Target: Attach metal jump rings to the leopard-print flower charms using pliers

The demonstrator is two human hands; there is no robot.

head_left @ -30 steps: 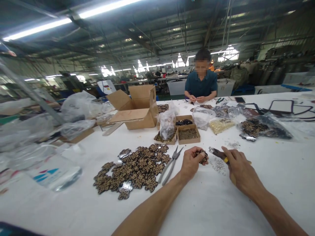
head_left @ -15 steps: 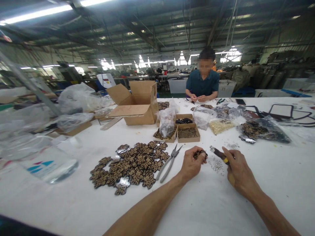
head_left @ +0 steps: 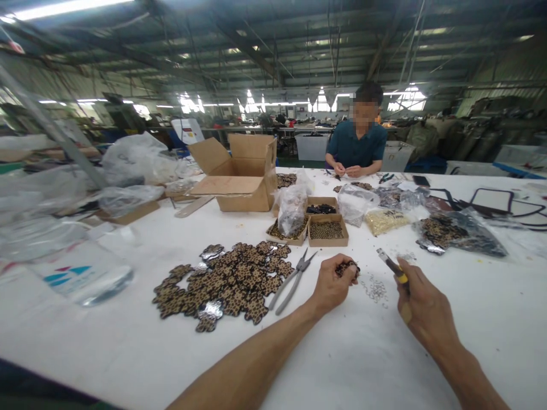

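My left hand [head_left: 335,283] is closed around a leopard-print patch [head_left: 347,267], partly hidden by the fingers. To its right, my right hand [head_left: 424,300] grips pliers [head_left: 392,264] with a metal tip and a yellow part near the fingers. Their tip points up and left, apart from the patch. Small metal rings [head_left: 375,289] lie scattered on the white table between both hands. Left of my left hand rest long-nosed pliers [head_left: 292,283] with grey handles. Beside them spreads a heap of bear-shaped leopard-print patches [head_left: 231,279], a few showing shiny silver backs.
An open cardboard box [head_left: 245,195] stands behind the heap. Small boxes of metal parts [head_left: 328,230], plastic bags [head_left: 355,204] and a bag of patches [head_left: 442,230] lie farther back. A co-worker [head_left: 358,139] sits across the table. A clear bag [head_left: 81,279] lies left.
My right hand has shifted slightly right with the pliers, and their tip has swung upward, away from the patch. My left hand keeps its hold. The view has turned slightly.
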